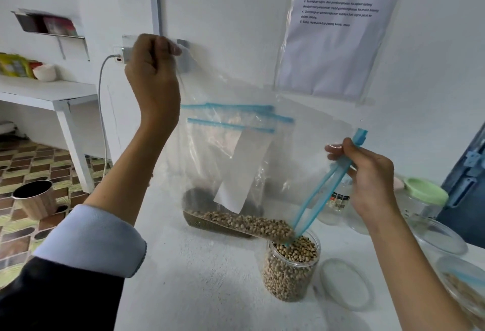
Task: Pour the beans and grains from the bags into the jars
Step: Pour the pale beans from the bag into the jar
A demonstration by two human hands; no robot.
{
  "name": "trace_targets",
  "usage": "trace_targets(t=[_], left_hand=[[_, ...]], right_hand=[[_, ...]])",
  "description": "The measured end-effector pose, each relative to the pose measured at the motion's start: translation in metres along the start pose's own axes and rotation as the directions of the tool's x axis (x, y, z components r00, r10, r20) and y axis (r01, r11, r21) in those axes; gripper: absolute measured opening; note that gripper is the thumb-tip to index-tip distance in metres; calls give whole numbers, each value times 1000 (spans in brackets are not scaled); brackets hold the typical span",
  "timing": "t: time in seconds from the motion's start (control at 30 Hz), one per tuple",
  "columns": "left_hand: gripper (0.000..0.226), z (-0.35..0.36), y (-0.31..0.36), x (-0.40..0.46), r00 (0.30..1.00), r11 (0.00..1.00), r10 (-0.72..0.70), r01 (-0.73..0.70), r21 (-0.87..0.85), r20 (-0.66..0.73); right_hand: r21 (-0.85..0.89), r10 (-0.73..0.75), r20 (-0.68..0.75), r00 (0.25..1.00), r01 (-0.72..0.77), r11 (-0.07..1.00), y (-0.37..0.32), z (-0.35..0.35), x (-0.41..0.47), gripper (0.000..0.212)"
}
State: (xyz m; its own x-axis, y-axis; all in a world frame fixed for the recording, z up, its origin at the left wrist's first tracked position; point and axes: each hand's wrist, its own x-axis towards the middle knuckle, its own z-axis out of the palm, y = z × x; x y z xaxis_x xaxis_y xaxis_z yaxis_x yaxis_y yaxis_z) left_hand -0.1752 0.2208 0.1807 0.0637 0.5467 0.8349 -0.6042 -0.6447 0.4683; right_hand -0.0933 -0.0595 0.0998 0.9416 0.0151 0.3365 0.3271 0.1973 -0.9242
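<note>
White counter [199, 278], left hand [151, 68] raised high

The left hand [153, 68] pinches a clear bag's [236, 147] bottom corner, raised high; the right hand [367, 181] grips its blue zip [328, 186] lower down, the mouth dipping into an open jar [291, 270] below that hand; beans [249, 223] lie along the bag's low edge and fill the jar; a clear lid [346, 283] lies on the table [196, 278] just right of the jar; more bags [223, 126] stand between the hands.
</note>
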Motion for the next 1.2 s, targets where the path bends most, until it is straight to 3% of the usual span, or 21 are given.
trace_targets(t=[0.23, 0.47, 0.57, 0.67, 0.8, 1.1, 1.2], left_hand=[[23, -4, 1, 2, 990, 994, -97, 91, 65, 104], [27, -6, 2, 7, 987, 997, -82, 82, 10, 140], [27, -8, 1, 10, 983, 996, -85, 84, 10, 163], [29, -10, 1, 11, 985, 997, -77, 77, 6, 152], [28, -12, 4, 13, 988, 997, -71, 69, 17, 137], [30, -15, 7, 16, 992, 997, -68, 70, -16, 103], [30, -14, 6, 15, 992, 997, -73, 77, -29, 106]], right_hand=[[73, 18, -57, 998, -13, 997, -2, -2, -1, 23], [55, 3, -80, 997, 1, 999, -4, -1, -3, 26], [37, 7, 1, 1000, -7, 999, -6, 2, -6, 22], [68, -10, -61, 998, 14, 998, -5, 2, -4, 24], [21, 14, 44, 999, -15, 1000, -5, 5, -7, 23], [106, 10, -99, 995, 1, 994, -5, 12, -13, 25], [119, 25, -47, 999, -20, 993, -5, 12, -13, 20]])
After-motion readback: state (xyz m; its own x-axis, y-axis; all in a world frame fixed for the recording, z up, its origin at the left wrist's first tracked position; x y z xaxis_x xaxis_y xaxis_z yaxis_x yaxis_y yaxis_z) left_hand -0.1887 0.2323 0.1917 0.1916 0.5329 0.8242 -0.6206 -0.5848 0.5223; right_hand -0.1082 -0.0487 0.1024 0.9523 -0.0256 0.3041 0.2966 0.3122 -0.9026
